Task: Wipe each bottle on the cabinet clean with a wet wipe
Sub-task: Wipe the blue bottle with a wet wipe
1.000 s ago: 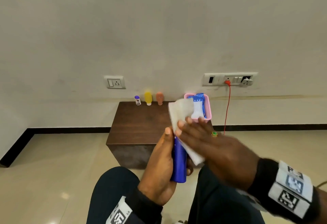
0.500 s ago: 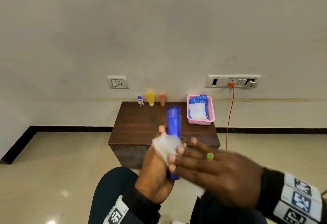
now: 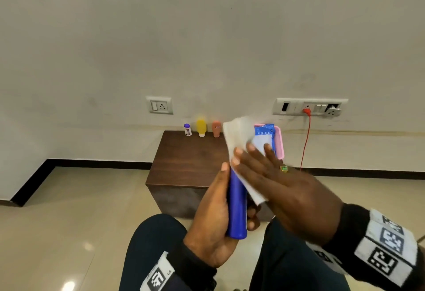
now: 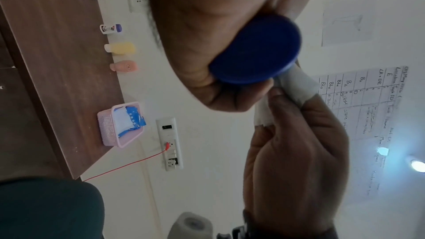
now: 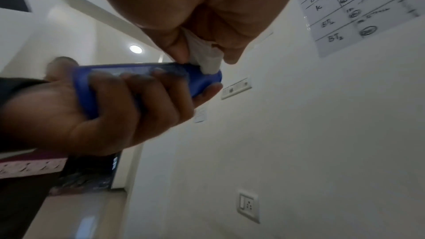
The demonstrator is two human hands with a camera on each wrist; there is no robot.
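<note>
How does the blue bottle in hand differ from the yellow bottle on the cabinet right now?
The blue bottle is gripped in the left hand, off the cabinet; the yellow bottle stands on the cabinet's back edge by the wall.
The blue bottle has the wet wipe pressed on it by the right hand; the yellow bottle is untouched.
The blue bottle looks long and slim; the yellow bottle looks short and squat.
Both are opaque, single-coloured bottles.
</note>
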